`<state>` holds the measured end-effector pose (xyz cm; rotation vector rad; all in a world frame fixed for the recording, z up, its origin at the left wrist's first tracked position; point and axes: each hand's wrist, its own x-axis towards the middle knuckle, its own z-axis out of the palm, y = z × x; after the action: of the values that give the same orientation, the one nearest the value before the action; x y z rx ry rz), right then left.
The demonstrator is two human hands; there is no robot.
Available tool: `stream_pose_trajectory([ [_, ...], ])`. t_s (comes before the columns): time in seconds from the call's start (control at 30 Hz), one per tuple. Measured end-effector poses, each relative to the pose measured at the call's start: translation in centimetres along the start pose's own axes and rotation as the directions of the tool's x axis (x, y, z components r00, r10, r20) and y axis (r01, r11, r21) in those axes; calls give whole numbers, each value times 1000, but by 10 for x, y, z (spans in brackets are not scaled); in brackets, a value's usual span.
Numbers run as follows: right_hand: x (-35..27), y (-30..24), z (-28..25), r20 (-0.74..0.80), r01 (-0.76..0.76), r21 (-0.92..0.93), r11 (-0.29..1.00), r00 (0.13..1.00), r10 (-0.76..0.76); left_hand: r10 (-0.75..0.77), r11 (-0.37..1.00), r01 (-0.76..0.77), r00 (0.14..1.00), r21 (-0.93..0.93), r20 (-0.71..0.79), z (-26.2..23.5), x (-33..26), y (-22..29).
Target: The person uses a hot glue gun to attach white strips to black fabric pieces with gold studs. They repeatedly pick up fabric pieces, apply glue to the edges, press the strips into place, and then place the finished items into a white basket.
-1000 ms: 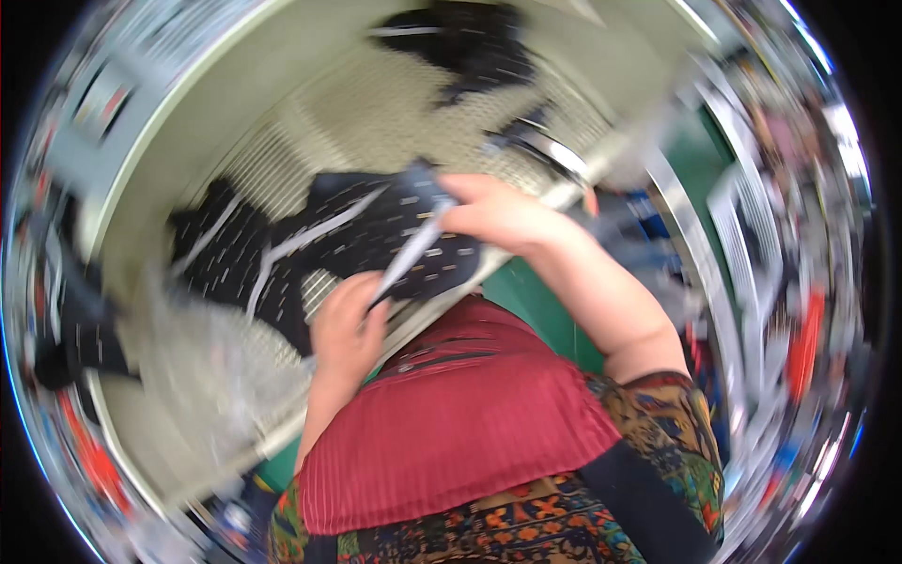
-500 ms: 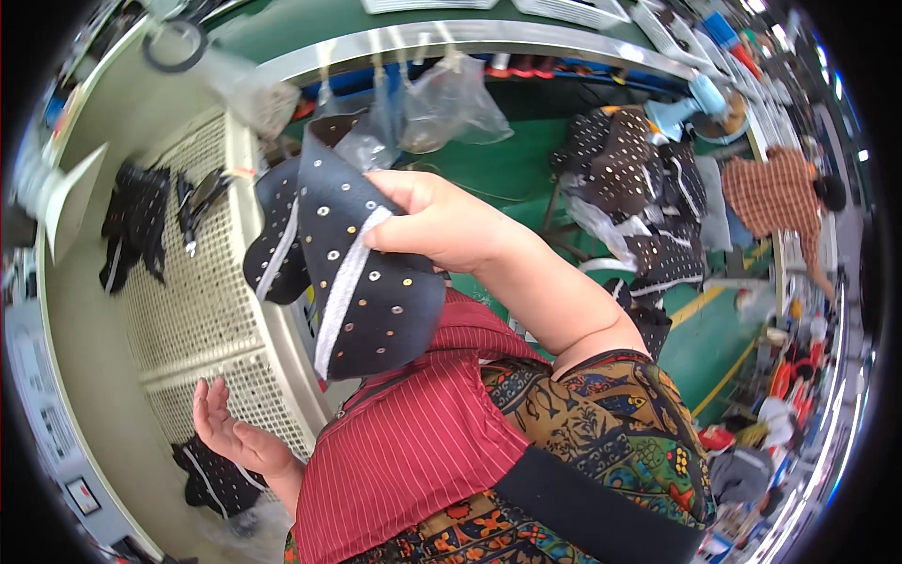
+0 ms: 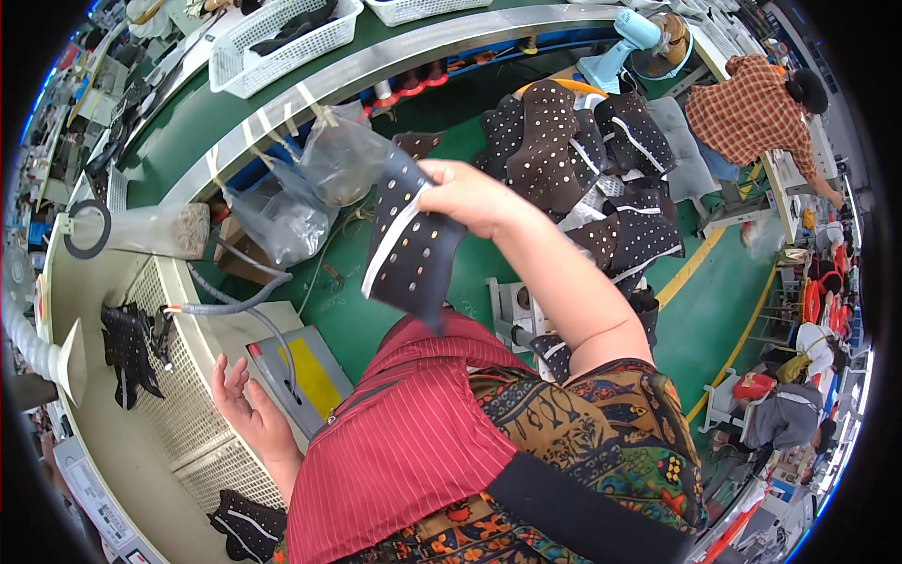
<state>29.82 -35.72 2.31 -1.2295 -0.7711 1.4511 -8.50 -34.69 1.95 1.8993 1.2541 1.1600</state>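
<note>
Head view shows your right arm coming in from the lower right, bent at the elbow, the forearm slanting up and to the left. Your right hand (image 3: 462,199) is clamped on the dark studded piece (image 3: 413,263) at its upper right edge, thumb over the near face beside the white strip (image 3: 391,246). Your other right fingertips go behind the piece, so you cannot see how far they reach. The piece hangs tilted in the air over the green floor (image 3: 348,310), its lower tip smeared by blur. A clear plastic bag (image 3: 348,155) is behind its upper left edge; whether they touch, you cannot tell.

Your left hand (image 3: 252,414) is raised at the inner side of the pale mesh-bottomed booth (image 3: 188,310), fingers loosely uncurled and pointing up. Most of your left forearm is hidden behind your red striped apron (image 3: 395,451). Below that wrist, another studded piece (image 3: 242,524) lies partly covered at its right end. Farther up the booth sits a dark bundle (image 3: 130,348), its folds hard to separate. At right, a co-worker in a checked shirt (image 3: 747,111) reaches toward a bench, their hand small at the crowded, bent rim.
</note>
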Motion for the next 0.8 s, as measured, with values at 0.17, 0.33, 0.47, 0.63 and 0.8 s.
stream_pose_trajectory([
  [0.17, 6, -60, -88, -151, 146, -98, 984, 975, -160, 30, 998, -33, 997, 50, 69, 45, 18, 25],
  [0.33, -16, -76, -195, -343, 255, 12, 967, 909, -235, 46, 976, -76, 988, 204, 148, 69, 25, 34],
  [0.47, -26, -5, -302, -579, 46, 60, 997, 815, -3, 28, 953, -118, 951, 279, 307, 88, 28, 29],
  [0.63, -49, 79, -350, -803, -302, 165, 939, 512, 306, -65, 839, -207, 880, 503, 471, 101, 32, 24],
  [0.8, -54, 74, -339, -843, -353, 52, 934, 486, 230, -137, 813, -197, 849, 548, 510, 97, 31, 9],
])
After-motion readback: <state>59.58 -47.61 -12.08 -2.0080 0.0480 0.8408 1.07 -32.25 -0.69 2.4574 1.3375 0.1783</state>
